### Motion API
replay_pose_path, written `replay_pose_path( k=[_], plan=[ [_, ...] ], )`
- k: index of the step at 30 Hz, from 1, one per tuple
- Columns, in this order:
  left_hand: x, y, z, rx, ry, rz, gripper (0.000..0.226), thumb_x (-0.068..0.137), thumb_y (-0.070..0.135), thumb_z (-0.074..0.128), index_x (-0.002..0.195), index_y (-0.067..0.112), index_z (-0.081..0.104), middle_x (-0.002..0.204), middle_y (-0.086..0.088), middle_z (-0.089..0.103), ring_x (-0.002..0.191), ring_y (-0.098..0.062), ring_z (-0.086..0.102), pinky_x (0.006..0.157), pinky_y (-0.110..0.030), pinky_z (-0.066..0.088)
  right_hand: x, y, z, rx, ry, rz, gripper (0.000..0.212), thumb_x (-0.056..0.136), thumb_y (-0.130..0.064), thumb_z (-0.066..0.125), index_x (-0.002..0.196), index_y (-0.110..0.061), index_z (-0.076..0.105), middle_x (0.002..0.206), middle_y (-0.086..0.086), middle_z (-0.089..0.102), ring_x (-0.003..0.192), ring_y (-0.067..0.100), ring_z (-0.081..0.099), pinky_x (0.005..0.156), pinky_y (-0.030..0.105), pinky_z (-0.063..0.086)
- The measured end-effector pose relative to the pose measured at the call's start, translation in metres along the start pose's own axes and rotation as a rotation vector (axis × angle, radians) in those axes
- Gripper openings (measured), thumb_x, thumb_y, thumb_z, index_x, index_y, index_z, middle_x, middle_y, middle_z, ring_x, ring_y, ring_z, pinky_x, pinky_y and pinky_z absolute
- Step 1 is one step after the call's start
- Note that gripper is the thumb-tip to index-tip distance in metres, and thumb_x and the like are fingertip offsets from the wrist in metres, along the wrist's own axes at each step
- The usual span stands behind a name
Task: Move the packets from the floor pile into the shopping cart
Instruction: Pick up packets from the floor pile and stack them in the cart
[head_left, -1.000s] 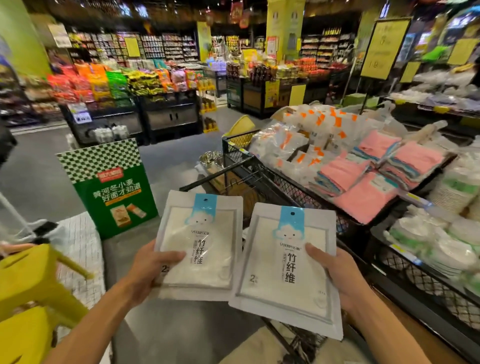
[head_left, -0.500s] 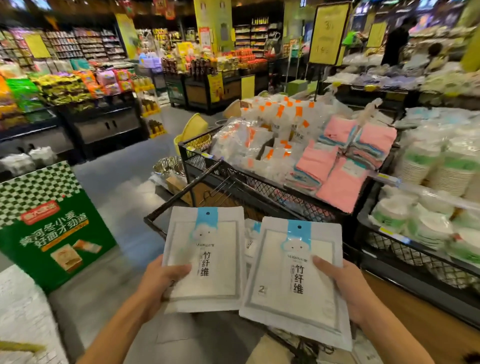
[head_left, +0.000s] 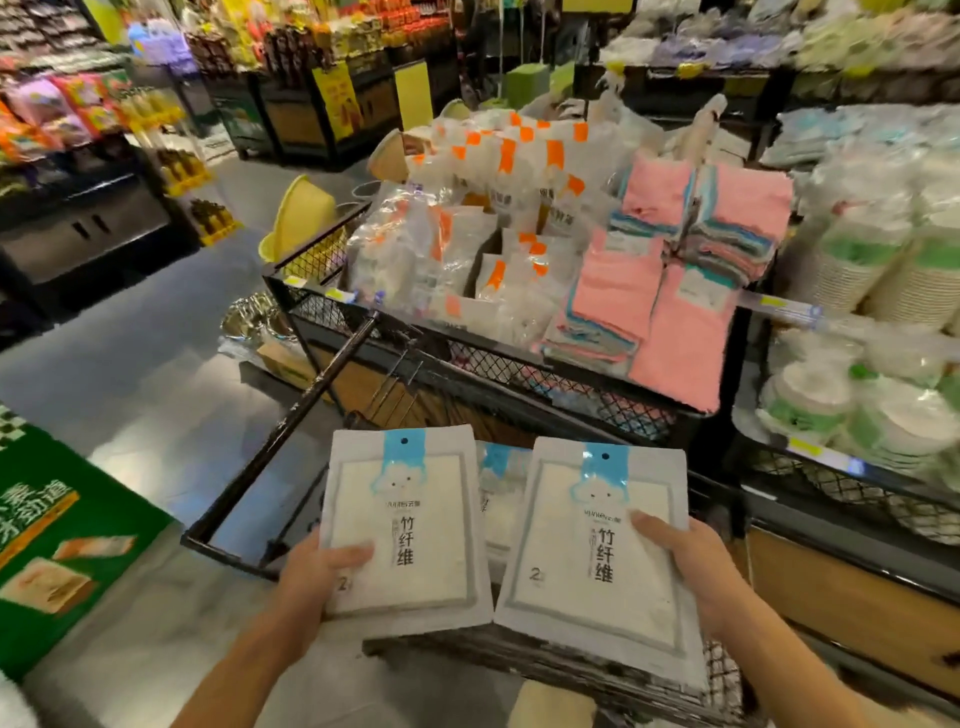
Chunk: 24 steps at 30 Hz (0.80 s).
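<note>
Your left hand (head_left: 317, 571) and right hand (head_left: 685, 566) each pinch a packet (head_left: 410, 525), thumb on top, its long axis toward twelve o'clock. The cart (head_left: 291, 431) lies directly beneath; another packet (head_left: 498, 499) seems already inside.

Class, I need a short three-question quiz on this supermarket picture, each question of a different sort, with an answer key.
1. True or false: the left hand holds a packet.
2. What lies straight below the packet in the right hand? A) the cart B) a yellow stool C) a shelf
3. Fill in: a third packet shows ___ the two held ones.

Key: 1 true. 2 A. 3 between.
</note>
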<state>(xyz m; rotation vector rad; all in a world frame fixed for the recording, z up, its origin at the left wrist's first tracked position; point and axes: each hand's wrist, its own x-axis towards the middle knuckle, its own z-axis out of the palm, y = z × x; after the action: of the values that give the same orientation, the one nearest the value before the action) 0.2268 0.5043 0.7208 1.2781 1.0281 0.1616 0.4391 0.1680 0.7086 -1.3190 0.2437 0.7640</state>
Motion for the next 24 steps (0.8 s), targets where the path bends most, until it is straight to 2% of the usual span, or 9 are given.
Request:
replay_pose_path(
  k=[2, 4, 7, 11, 13, 15, 17, 22, 24],
  plan=[
    [0.030, -0.002, 0.009, 0.026, -0.028, -0.023, 0.039, 0.078, -0.002, 0.076, 0.115, 0.008, 0.068, 0.101, -0.016, 0.077, 0.092, -0.039, 0.075, 0.085, -0.054, 0.058, 0.016, 0.001, -0.004, -0.018, 0.068, 0.016, 0.026, 0.096, -0.008, 0.066, 0.121, -0.002, 0.066, 0.105, 0.023, 0.077, 0.090, 0.040, 0.076, 0.067, 0.046, 0.064],
    [0.063, -0.003, 0.017, 0.043, -0.063, -0.036, 0.031, 0.082, -0.003, 0.073, 0.110, 0.010, 0.069, 0.098, -0.014, 0.078, 0.089, -0.036, 0.075, 0.077, -0.046, 0.059, 0.032, 0.005, -0.005, -0.034, 0.126, 0.026, 0.028, 0.096, -0.007, 0.065, 0.123, -0.001, 0.065, 0.106, 0.023, 0.077, 0.092, 0.040, 0.076, 0.069, 0.045, 0.064],
    [0.116, -0.006, 0.025, 0.150, -0.179, -0.059, 0.033, 0.087, 0.005, 0.074, 0.118, 0.012, 0.066, 0.105, -0.011, 0.078, 0.094, -0.030, 0.076, 0.080, -0.047, 0.060, 0.051, 0.014, -0.004, -0.022, 0.216, 0.081, 0.032, 0.095, -0.007, 0.064, 0.127, -0.001, 0.064, 0.110, 0.025, 0.075, 0.100, 0.045, 0.073, 0.084, 0.053, 0.060],
    [0.175, -0.015, 0.035, 0.257, -0.310, -0.144, 0.031, 0.092, 0.010, 0.072, 0.122, 0.015, 0.065, 0.110, -0.008, 0.077, 0.102, -0.029, 0.073, 0.093, -0.054, 0.057, 0.073, 0.027, 0.003, 0.017, 0.352, 0.179, 0.036, 0.097, -0.010, 0.064, 0.132, -0.003, 0.060, 0.114, 0.025, 0.074, 0.104, 0.047, 0.072, 0.090, 0.061, 0.057],
    [0.202, -0.017, 0.044, 0.280, -0.361, -0.167, 0.027, 0.094, 0.012, 0.070, 0.120, 0.018, 0.065, 0.109, -0.005, 0.077, 0.100, -0.025, 0.072, 0.084, -0.044, 0.060, 0.088, 0.032, 0.008, -0.001, 0.379, 0.177, 0.034, 0.098, -0.011, 0.064, 0.132, -0.006, 0.060, 0.114, 0.023, 0.075, 0.102, 0.044, 0.073, 0.086, 0.058, 0.059],
    [0.228, -0.022, 0.055, 0.298, -0.379, -0.178, 0.025, 0.096, 0.012, 0.068, 0.119, 0.020, 0.063, 0.110, -0.003, 0.076, 0.096, -0.019, 0.072, 0.071, -0.030, 0.058, 0.106, 0.034, 0.015, -0.030, 0.401, 0.186, 0.031, 0.098, -0.012, 0.064, 0.129, -0.007, 0.061, 0.112, 0.021, 0.076, 0.100, 0.041, 0.075, 0.084, 0.056, 0.060],
    [0.252, -0.032, 0.067, 0.308, -0.380, -0.202, 0.027, 0.097, 0.009, 0.067, 0.121, 0.020, 0.061, 0.109, -0.001, 0.074, 0.095, -0.016, 0.071, 0.067, -0.026, 0.056, 0.126, 0.039, 0.021, -0.048, 0.436, 0.214, 0.029, 0.098, -0.012, 0.065, 0.126, -0.005, 0.062, 0.111, 0.021, 0.076, 0.100, 0.042, 0.074, 0.087, 0.058, 0.059],
    [0.298, -0.056, 0.100, 0.391, -0.424, -0.202, 0.033, 0.096, 0.011, 0.068, 0.125, 0.024, 0.059, 0.108, 0.008, 0.071, 0.101, -0.014, 0.068, 0.070, -0.024, 0.054, 0.189, 0.055, 0.019, -0.100, 0.458, 0.257, 0.024, 0.098, -0.013, 0.066, 0.121, -0.005, 0.065, 0.108, 0.019, 0.077, 0.098, 0.038, 0.076, 0.082, 0.054, 0.061],
    [0.317, -0.068, 0.107, 0.433, -0.404, -0.220, 0.038, 0.095, 0.011, 0.070, 0.131, 0.020, 0.059, 0.111, 0.005, 0.071, 0.102, -0.016, 0.067, 0.076, -0.027, 0.056, 0.215, 0.066, 0.016, -0.137, 0.458, 0.265, 0.024, 0.098, -0.012, 0.066, 0.120, -0.004, 0.066, 0.108, 0.017, 0.078, 0.099, 0.037, 0.076, 0.088, 0.057, 0.060]
  ],
)
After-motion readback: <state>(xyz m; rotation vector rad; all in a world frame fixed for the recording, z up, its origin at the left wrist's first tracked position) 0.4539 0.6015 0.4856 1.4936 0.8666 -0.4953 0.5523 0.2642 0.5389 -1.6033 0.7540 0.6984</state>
